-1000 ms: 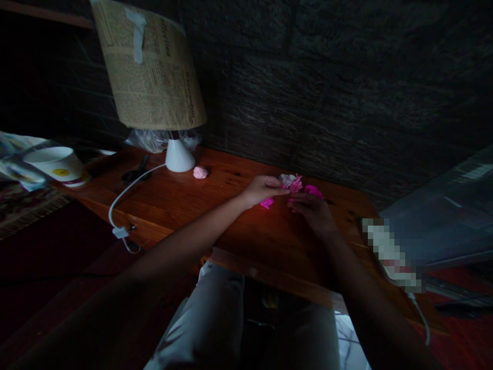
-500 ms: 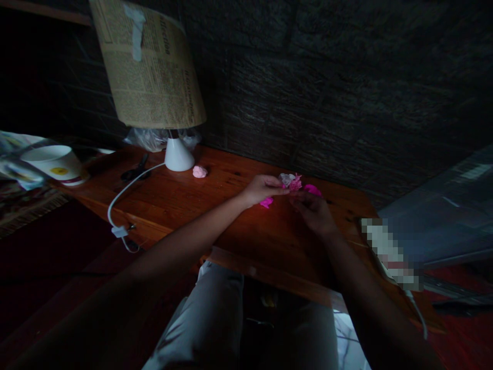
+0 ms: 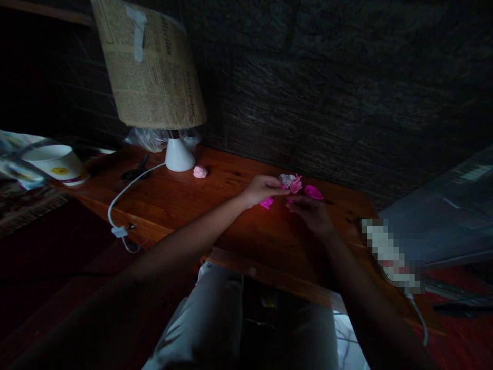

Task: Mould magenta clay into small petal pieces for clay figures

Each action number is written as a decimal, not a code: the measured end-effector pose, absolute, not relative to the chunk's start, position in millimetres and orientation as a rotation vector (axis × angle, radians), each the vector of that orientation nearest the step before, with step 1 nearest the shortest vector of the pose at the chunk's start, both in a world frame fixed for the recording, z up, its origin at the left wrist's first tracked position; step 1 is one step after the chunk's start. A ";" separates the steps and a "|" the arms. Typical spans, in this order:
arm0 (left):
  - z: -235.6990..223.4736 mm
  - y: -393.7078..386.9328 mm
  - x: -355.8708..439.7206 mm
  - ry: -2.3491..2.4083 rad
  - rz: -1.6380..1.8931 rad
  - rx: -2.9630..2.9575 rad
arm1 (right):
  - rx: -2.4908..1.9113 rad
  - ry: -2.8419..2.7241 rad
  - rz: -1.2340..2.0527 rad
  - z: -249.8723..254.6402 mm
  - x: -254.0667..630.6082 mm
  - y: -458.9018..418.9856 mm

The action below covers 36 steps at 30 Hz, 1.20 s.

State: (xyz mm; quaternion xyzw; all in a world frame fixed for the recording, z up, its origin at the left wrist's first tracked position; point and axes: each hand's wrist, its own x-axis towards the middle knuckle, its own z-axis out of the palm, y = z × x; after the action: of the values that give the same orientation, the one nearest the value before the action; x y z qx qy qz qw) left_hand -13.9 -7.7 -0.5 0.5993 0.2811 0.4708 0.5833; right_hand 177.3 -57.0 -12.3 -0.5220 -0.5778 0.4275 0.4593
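My left hand point(image 3: 265, 188) reaches over the wooden table with thumb and fingers pinched on a pink, ruffled, flower-like piece point(image 3: 296, 184). Right behind its fingertips is a whitish crumpled piece point(image 3: 286, 180); I cannot tell whether it is joined to the pink one. Just below and to the right, my right hand point(image 3: 310, 211) has its fingertips closed together, with a speck of pink at their tips too small to name. A bright pink crumpled piece point(image 3: 266, 203) lies under my left hand. Another bright pink piece point(image 3: 314, 192) rests beyond my right hand.
A lamp with a newsprint shade point(image 3: 154, 72) stands at the back left, its white cord point(image 3: 115, 198) hanging over the front edge. Nearby are a light pink lump point(image 3: 200, 171), scissors point(image 3: 136, 169) and a paper cup point(image 3: 57, 164). A blurred-out device point(image 3: 391, 257) lies at right.
My right hand has drawn slightly down and left, away from the pink flower-like piece. More of the bright pink piece behind it now shows. My left hand keeps its place.
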 end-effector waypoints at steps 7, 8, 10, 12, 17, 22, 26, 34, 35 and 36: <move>-1.6 -6.9 -15.0 0.667 1.104 1.401 | -1.307 -1.374 1.062 -10.9 179.4 -55.9; -2.0 -7.0 -15.1 0.670 1.095 1.411 | -1.293 -1.385 1.055 -10.8 179.3 -55.8; -2.9 -7.3 -15.2 0.697 1.103 1.441 | -1.269 -1.410 1.041 -10.6 178.8 -55.5; -3.4 -7.9 -15.3 0.713 1.099 1.495 | -1.246 -1.413 1.027 -10.2 178.4 -54.8; -2.6 -8.3 -15.0 0.730 1.087 1.608 | -1.183 -1.439 1.039 -10.8 179.1 -52.6; -2.0 -7.1 -14.6 0.772 1.083 1.636 | -1.191 -1.453 1.064 -15.5 180.6 -49.8; -1.8 -7.9 -14.2 0.788 1.103 1.660 | -1.157 -1.434 1.077 -19.0 180.9 -47.2; -4.1 -7.8 -13.2 0.809 1.073 1.762 | -1.104 -1.479 1.064 -17.2 179.5 -49.3; -4.6 -7.2 -13.4 0.817 1.067 1.775 | -1.111 -1.490 1.063 -17.3 179.5 -49.5; -5.0 -6.6 -13.6 0.822 1.065 1.787 | -1.119 -1.499 1.057 -17.5 179.6 -49.5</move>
State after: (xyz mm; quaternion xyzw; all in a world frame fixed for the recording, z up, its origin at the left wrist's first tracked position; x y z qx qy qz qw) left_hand -13.6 -6.6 -5.0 0.7185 0.3305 0.4284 0.4369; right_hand 179.6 -49.5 -17.5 -0.4578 -0.6134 0.4325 0.4765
